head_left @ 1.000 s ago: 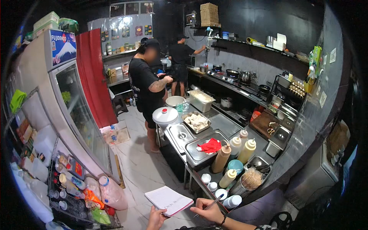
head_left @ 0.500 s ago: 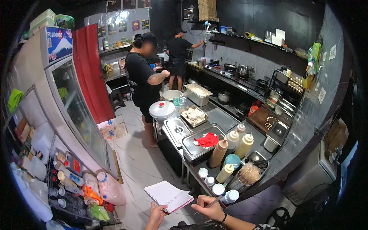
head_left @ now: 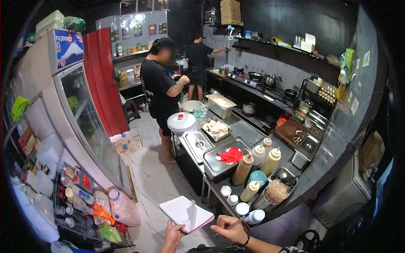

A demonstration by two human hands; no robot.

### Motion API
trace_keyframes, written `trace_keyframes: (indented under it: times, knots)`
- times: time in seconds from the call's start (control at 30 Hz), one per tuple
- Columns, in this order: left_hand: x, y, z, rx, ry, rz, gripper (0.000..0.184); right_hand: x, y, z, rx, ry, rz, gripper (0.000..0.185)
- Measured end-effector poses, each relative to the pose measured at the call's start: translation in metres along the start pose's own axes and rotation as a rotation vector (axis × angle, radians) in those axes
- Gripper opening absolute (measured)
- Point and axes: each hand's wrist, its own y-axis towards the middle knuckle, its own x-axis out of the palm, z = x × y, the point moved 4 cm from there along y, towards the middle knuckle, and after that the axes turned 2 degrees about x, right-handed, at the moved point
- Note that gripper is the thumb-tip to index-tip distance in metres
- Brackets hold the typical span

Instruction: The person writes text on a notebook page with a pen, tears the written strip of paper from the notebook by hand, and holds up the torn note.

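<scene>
Left hand (head_left: 173,234) pinches notebook (head_left: 178,211) edge; right hand (head_left: 229,229) curls round pen (head_left: 238,222), tip hard to make out; forearms (head_left: 262,245) cut off.

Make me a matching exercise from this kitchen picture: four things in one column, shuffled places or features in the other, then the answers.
Column one:
1. Spiral notebook
2. Pen
3. Red cloth
4. Round white lid

Column two:
A. Lying on a steel container
B. Held in the left hand
C. Topped by a red knob
D. Held in the right hand

Right pairs: 1-B, 2-D, 3-A, 4-C.
</scene>
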Motion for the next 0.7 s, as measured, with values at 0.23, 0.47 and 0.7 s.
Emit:
trace_keyframes:
  times: [0.23,0.47,0.7]
  knots:
    - [0.006,-0.001,0.005,0.001,0.034,-0.003,0.057,0.0,0.0,0.0,-0.004,-0.038,0.014,0.036]
    - [0.011,0.002,0.009,0.003,0.018,-0.043,0.055,0.002,0.0,0.003,-0.021,0.003,0.03,0.036]
    - [-0.087,0.022,-0.04,-0.19,0.244,-0.024,0.049,0.005,0.0,0.006,0.047,0.004,-0.004,0.036]
